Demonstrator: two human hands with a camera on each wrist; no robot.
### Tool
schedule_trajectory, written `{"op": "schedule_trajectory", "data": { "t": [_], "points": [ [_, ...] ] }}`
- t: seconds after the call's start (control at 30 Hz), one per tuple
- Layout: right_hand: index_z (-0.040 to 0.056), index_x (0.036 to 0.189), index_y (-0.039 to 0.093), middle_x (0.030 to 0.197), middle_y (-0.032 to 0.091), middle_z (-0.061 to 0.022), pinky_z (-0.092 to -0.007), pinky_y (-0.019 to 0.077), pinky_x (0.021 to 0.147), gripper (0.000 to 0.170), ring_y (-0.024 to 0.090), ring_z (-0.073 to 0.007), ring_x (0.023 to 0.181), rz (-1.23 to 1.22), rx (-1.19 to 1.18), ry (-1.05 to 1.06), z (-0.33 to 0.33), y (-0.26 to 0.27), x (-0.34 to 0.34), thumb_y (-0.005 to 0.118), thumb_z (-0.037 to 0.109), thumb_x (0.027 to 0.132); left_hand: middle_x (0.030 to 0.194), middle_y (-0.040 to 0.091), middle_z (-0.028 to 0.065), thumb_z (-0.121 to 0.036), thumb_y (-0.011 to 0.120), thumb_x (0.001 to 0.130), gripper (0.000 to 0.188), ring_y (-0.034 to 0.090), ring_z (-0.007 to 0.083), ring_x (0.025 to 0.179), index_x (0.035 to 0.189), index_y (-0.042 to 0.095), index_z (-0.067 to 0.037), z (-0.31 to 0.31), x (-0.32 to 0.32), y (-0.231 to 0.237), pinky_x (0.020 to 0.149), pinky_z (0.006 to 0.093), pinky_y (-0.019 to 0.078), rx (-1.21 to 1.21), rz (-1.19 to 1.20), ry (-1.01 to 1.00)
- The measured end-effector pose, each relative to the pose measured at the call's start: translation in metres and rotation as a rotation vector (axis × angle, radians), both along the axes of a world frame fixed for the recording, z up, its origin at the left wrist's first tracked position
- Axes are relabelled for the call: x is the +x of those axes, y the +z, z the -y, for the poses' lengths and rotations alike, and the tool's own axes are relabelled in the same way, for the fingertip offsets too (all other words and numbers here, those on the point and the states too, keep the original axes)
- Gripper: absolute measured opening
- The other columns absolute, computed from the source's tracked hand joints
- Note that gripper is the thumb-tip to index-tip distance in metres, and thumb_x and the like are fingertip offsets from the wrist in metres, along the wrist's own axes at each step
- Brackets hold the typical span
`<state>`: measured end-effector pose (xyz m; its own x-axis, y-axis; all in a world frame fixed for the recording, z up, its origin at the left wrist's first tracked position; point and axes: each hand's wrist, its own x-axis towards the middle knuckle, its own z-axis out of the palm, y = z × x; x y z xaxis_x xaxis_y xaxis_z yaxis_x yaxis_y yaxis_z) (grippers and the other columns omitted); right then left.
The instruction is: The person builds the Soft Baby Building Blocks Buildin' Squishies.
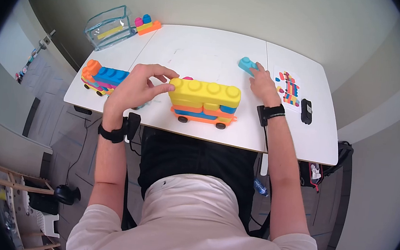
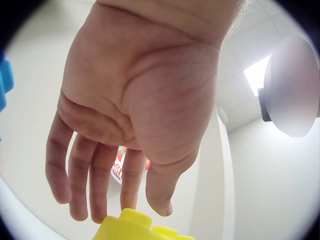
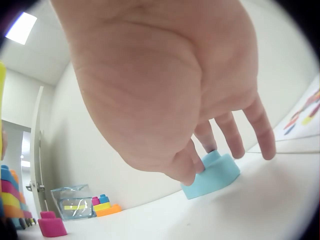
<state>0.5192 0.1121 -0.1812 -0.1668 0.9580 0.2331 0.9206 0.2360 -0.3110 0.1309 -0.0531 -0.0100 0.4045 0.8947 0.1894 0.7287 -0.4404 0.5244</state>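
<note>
In the head view, a vehicle of stacked blocks on dark wheels stands near the table's front edge, a long yellow block [image 1: 205, 92] on top. My left hand [image 1: 139, 84] is at its left end, thumb and index finger touching the yellow block [image 2: 131, 229]; the other fingers of the left hand [image 2: 135, 95] hang loosely. Further back on the right, my right hand [image 1: 264, 87] pinches a light blue block [image 1: 247, 66] between thumb and fingers. The right wrist view shows this light blue block [image 3: 212, 176] on the table under the right hand [image 3: 165, 90].
A second block vehicle [image 1: 108, 76] stands left. At the back left are a clear case [image 1: 104, 33] and a few blocks [image 1: 148, 26]. A pink block [image 3: 51, 225] lies behind the front vehicle. A picture sheet [image 1: 288, 87] and a black device [image 1: 306, 111] lie right.
</note>
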Motion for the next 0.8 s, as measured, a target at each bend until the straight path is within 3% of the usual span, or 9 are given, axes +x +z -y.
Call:
{"op": "schedule_trajectory", "data": {
  "t": [0.13, 0.2, 0.33, 0.53, 0.63, 0.7, 0.73, 0.8],
  "points": [
    [0.0077, 0.145, 0.066, 0.163, 0.044, -0.0178, -0.0519, 0.0541, 0.114, 0.046, 0.05, -0.0434, 0.145, 0.012, -0.02, -0.009, 0.018, 0.019, -0.005, 0.072, 0.017, 0.1, 0.119, 0.081, 0.0126, -0.01, 0.068, 0.106, 0.035, 0.077, 0.0262, 0.108, 0.141, 0.07, -0.006, -0.011, -0.001, -0.014, 0.082, 0.0371, 0.0618, 0.103, 0.086, 0.075],
    [0.0069, 0.144, 0.066, 0.159, 0.043, -0.0194, -0.0518, 0.0549, 0.113, 0.045, 0.047, -0.0434, 0.146, -0.042, -0.01, -0.014, 0.024, 0.019, -0.004, 0.072, 0.018, 0.101, 0.122, 0.079, 0.0162, -0.002, 0.059, 0.108, 0.043, 0.075, 0.0342, 0.112, 0.15, 0.06, -0.006, -0.019, -0.005, -0.022, 0.089, 0.04, 0.0614, 0.258, 0.033, 0.126],
    [0.0052, 0.142, 0.067, 0.16, 0.039, -0.0214, -0.0517, 0.0553, 0.112, 0.044, 0.044, -0.0432, 0.148, -0.085, 0.003, -0.044, 0.03, 0.019, 0.0, 0.073, 0.019, 0.101, 0.128, 0.076, 0.0178, 0.002, 0.057, 0.106, 0.047, 0.072, 0.0377, 0.117, 0.153, 0.057, -0.008, -0.024, -0.003, -0.031, 0.092, 0.0407, 0.0608, 0.334, -0.007, 0.19],
    [0.0, 0.14, 0.065, 0.16, 0.037, -0.0237, -0.0506, 0.0548, 0.113, 0.045, 0.042, -0.0431, 0.148, -0.068, 0.041, 0.011, 0.042, 0.035, 0.009, 0.076, 0.014, 0.099, 0.135, 0.074, 0.0167, 0.005, 0.066, 0.1, 0.057, 0.068, 0.0367, 0.127, 0.154, 0.056, -0.011, -0.037, 0.002, -0.034, 0.092, 0.0421, 0.0627, 0.254, 0.026, 0.205],
    [-0.0021, 0.14, 0.065, 0.16, 0.037, -0.0234, -0.05, 0.055, 0.113, 0.046, 0.043, -0.0439, 0.147, -0.041, 0.112, 0.013, 0.055, 0.057, 0.007, 0.077, 0.008, 0.097, 0.148, 0.067, 0.0181, 0.002, 0.072, 0.098, 0.068, 0.063, 0.0378, 0.135, 0.16, 0.05, -0.013, -0.049, 0.003, -0.044, 0.096, 0.0431, 0.0626, 0.303, 0.035, 0.16],
    [-0.0007, 0.141, 0.065, 0.158, 0.04, -0.0228, -0.0491, 0.0556, 0.109, 0.046, 0.049, -0.0424, 0.139, -0.077, 0.254, 0.09, 0.076, 0.085, 0.003, 0.076, 0.004, 0.097, 0.158, 0.057, 0.0206, -0.003, 0.077, 0.096, 0.079, 0.054, 0.0412, 0.146, 0.166, 0.043, -0.014, -0.047, 0.014, -0.045, 0.109, 0.0473, 0.0566, 0.336, -0.009, 0.254],
    [-0.0007, 0.141, 0.065, 0.158, 0.04, -0.0228, -0.0491, 0.0556, 0.109, 0.046, 0.049, -0.0424, 0.139, -0.073, 0.254, 0.088, 0.089, 0.1, 0.0, 0.076, 0.004, 0.097, 0.158, 0.057, 0.0206, -0.003, 0.077, 0.096, 0.079, 0.054, 0.0412, 0.146, 0.166, 0.043, -0.014, -0.049, 0.015, -0.047, 0.109, 0.0473, 0.0566, 0.335, -0.004, 0.252],
    [0.002, 0.143, 0.065, 0.154, 0.043, -0.022, -0.0465, 0.0532, 0.106, 0.049, 0.054, -0.038, 0.127, -0.226, 0.365, 0.254, 0.117, 0.13, -0.008, 0.076, 0.0, 0.095, 0.16, 0.055, 0.0258, -0.006, 0.081, 0.092, 0.088, 0.045, 0.0448, 0.154, 0.168, 0.038, -0.008, -0.053, 0.017, -0.052, 0.125, 0.0506, 0.0436, 0.308, -0.072, 0.263]
  ]
}}
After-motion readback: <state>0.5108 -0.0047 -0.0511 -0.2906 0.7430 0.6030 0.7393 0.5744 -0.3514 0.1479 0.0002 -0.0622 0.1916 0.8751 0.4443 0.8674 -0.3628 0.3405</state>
